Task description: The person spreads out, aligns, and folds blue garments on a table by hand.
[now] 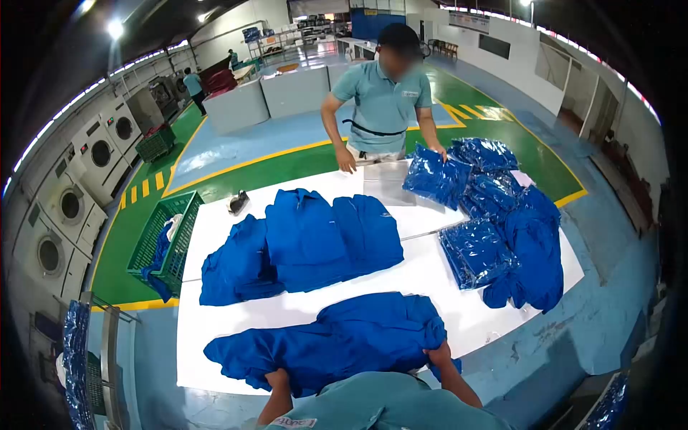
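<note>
A blue garment point(337, 340) lies loosely spread along the near edge of the white table point(423, 283), rumpled at its left end. My left hand point(278, 378) is at its lower left edge, with the fingers partly hidden in the cloth. At the right end, my right hand point(438, 354) is closed on the garment's edge. Beyond it sit stacks of folded blue garments point(304, 240), apart from both hands.
Across the table a co-worker point(387, 100) touches a bagged blue garment point(436, 175). More plastic-wrapped garments point(476, 252) and a loose blue heap point(534, 247) lie at the right. A green crate point(168, 244) stands left; washing machines point(68, 204) line the wall.
</note>
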Demonstrator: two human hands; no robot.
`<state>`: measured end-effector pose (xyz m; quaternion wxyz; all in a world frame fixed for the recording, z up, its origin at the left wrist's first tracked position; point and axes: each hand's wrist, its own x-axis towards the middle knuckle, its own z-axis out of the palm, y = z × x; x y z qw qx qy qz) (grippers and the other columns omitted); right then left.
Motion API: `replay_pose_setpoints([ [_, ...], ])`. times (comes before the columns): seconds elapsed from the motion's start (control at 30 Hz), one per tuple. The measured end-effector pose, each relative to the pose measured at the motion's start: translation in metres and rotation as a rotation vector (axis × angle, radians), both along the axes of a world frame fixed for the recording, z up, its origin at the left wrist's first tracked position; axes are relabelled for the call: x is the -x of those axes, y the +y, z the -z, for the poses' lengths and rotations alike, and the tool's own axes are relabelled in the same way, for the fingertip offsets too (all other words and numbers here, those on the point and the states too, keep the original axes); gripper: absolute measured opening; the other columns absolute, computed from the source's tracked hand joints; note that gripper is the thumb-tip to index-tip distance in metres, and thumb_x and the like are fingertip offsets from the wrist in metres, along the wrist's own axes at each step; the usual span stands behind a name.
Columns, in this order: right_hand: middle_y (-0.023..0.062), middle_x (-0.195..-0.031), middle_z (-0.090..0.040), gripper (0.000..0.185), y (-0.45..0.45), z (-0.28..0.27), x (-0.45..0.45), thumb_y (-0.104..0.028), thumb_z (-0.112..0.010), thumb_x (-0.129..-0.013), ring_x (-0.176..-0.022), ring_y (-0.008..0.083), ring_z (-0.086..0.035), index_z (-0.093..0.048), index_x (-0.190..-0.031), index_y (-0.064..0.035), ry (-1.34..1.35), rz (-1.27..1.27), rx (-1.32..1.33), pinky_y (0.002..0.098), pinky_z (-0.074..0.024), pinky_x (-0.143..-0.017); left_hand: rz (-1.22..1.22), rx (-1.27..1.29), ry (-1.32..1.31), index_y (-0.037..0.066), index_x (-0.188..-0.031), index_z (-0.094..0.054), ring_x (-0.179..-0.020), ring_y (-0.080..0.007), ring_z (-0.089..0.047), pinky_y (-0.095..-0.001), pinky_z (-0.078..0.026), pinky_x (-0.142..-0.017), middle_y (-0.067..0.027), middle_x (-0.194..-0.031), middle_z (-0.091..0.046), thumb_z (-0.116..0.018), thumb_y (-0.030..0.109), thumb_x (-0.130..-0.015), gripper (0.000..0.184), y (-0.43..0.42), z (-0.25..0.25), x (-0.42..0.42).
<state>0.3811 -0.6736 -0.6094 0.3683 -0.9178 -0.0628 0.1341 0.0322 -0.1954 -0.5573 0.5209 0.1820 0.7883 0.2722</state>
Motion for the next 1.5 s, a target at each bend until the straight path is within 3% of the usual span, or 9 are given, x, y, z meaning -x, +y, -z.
replay_pose_setpoints([
  [0.6,0.0175,-0.114,-0.074,0.054,0.001,-0.086,-0.043,-0.009,-0.085,-0.076,-0.097,0.0301,-0.070,-0.068,-0.125,0.0059,0.537,0.136,-0.512,0.0371,-0.0551,-0.094,0.444,-0.112,-0.121,-0.006,-0.120,-0.058,-0.096,-0.0306,-0.066,-0.0372,-0.053,-0.091,-0.0210,-0.111,-0.065,-0.074,0.022,-0.082,0.050,0.058,-0.013,0.022],
  [0.77,0.0134,-0.110,-0.075,0.051,0.040,-0.220,-0.109,-0.010,-0.084,-0.079,-0.093,0.0251,-0.069,-0.069,-0.125,0.0026,0.123,-0.200,-0.415,0.0355,-0.0552,-0.093,0.492,-0.500,-0.143,-0.007,-0.116,-0.060,-0.092,-0.0300,-0.066,-0.0359,-0.054,-0.089,-0.0204,-0.105,-0.067,-0.073,0.017,-0.082,0.043,0.140,-0.097,-0.003],
  [0.87,0.0109,-0.111,-0.075,0.051,0.070,-0.278,-0.149,-0.010,-0.085,-0.081,-0.094,0.0245,-0.070,-0.066,-0.128,0.0001,-0.268,-0.162,-0.367,0.0338,-0.0556,-0.091,0.438,-0.744,-0.197,-0.007,-0.114,-0.061,-0.090,-0.0296,-0.067,-0.0351,-0.054,-0.088,-0.0201,-0.102,-0.068,-0.072,0.013,-0.082,0.039,0.157,-0.187,-0.026],
  [1.03,0.0105,-0.111,-0.075,0.056,0.080,-0.416,-0.121,-0.013,-0.088,-0.077,-0.093,0.0238,-0.071,-0.065,-0.126,0.0008,-0.296,0.109,-0.520,0.0333,-0.0545,-0.094,0.332,-0.925,-0.121,-0.008,-0.114,-0.061,-0.088,-0.0300,-0.068,-0.0339,-0.056,-0.086,-0.0230,-0.102,-0.068,-0.072,0.015,-0.085,0.039,0.114,-0.343,-0.039],
  [1.2,0.0201,-0.125,-0.068,0.068,0.015,-0.437,-0.090,-0.018,-0.090,-0.074,-0.109,0.0302,-0.068,-0.061,-0.133,-0.0012,-0.354,-0.191,-0.016,0.0382,-0.0533,-0.099,0.595,-1.171,0.442,-0.008,-0.114,-0.063,-0.086,-0.0307,-0.070,-0.0339,-0.059,-0.078,-0.0236,-0.102,-0.070,-0.080,0.023,-0.083,0.047,0.120,-0.257,0.064],
  [1.23,0.0231,-0.131,-0.064,0.071,0.006,-0.442,-0.089,-0.019,-0.089,-0.076,-0.114,0.0327,-0.066,-0.058,-0.138,-0.0018,-0.397,-0.269,0.103,0.0403,-0.0531,-0.100,0.661,-0.833,0.414,-0.007,-0.113,-0.065,-0.080,-0.0285,-0.070,-0.0336,-0.058,-0.073,-0.0217,-0.099,-0.071,-0.082,0.024,-0.082,0.047,0.089,-0.298,0.055],
  [1.3,0.0256,-0.138,-0.060,0.074,-0.004,-0.461,-0.075,-0.021,-0.088,-0.080,-0.120,0.0352,-0.064,-0.055,-0.143,-0.0021,-0.354,-0.297,0.077,0.0426,-0.0526,-0.101,0.978,-0.560,0.432,-0.004,-0.107,-0.069,-0.065,-0.0221,-0.068,-0.0308,-0.056,-0.059,-0.0156,-0.088,-0.073,-0.081,0.023,-0.086,0.037,0.067,-0.321,0.078],
  [1.37,0.0278,-0.148,-0.053,0.085,0.030,-0.500,-0.070,-0.043,-0.079,-0.090,-0.131,0.0410,-0.057,-0.042,-0.155,-0.0036,-0.261,-0.191,-0.626,0.0474,-0.0482,-0.108,1.106,-0.637,0.432,-0.004,-0.109,-0.069,-0.068,-0.0207,-0.068,-0.0296,-0.056,-0.061,-0.0143,-0.090,-0.073,-0.074,0.019,-0.094,0.028,0.046,-0.375,0.043],
  [1.5,0.0288,-0.163,-0.031,0.100,0.113,-0.563,-0.026,-0.070,-0.057,-0.094,-0.145,0.0447,-0.042,-0.023,-0.164,-0.0076,0.157,-0.834,-1.382,0.0524,-0.0375,-0.117,1.068,-1.134,-1.157,0.002,-0.156,-0.041,-0.112,-0.0319,-0.072,-0.0410,-0.057,-0.099,-0.0242,-0.133,-0.066,-0.033,0.060,-0.109,0.075,-0.008,-0.445,-0.091],
])
